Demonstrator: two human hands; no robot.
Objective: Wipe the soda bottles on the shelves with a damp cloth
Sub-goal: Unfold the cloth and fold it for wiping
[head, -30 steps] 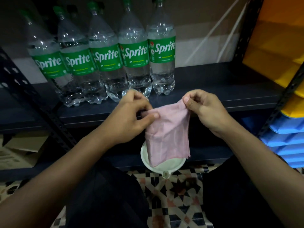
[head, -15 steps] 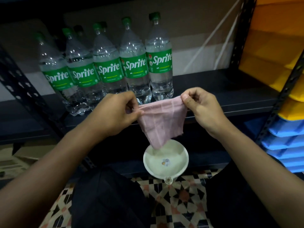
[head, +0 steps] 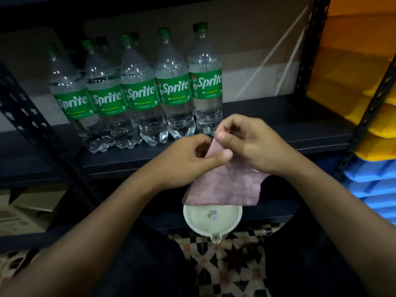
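Left hand [head: 190,159] and right hand [head: 250,144] both pinch the cloth [head: 225,185] by its top edge above the bowl [head: 233,221], probably to catch drips; bottles [head: 141,97] wait near the shelf's [head: 278,125] front-left edge.

left hand [head: 190,159]: we see the back of it, fingers curled, thumb laid flat across the top of the cloth [head: 225,185], pinching it
right hand [head: 255,144]: fingers curled, thumb and forefinger pinch the same top edge
spacing: thumbs just beside each other, right above left
left forearm [head: 96,228]: bare, enters lower left, angled up-right
right forearm [head: 334,202]: bare, enters lower right, angled up-left
wrists: we read both as roughly straight
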